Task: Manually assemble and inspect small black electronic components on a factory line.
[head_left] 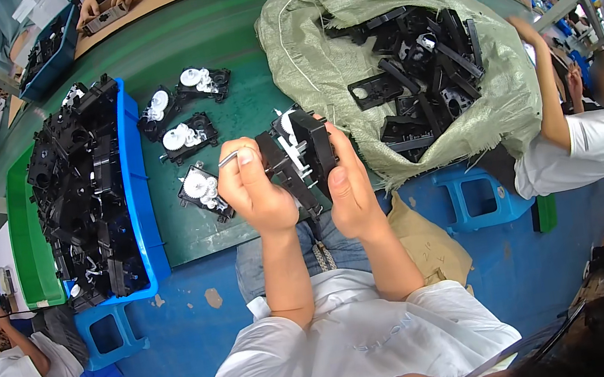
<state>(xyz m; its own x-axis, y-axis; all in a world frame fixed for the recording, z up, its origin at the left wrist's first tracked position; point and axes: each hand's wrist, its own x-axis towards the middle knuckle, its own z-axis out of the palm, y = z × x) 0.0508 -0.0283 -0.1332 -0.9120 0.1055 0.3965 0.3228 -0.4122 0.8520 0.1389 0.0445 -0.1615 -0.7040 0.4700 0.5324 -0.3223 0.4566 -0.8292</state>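
In front of my lap, both hands hold up black plastic parts. My left hand is closed on a black gear housing with white gears, and a short metal rod sticks out by its fingers. My right hand grips a black plastic cover beside the housing. White pieces show between the two parts; whether the parts touch, I cannot tell. Left of my hands, several gear assemblies lie on the green table, the nearest gear assembly by my left wrist.
A blue bin heaped with black housings stands at the left, beside a green bin. On the right lies an open woven sack of black parts. A blue stool and a co-worker are at the right.
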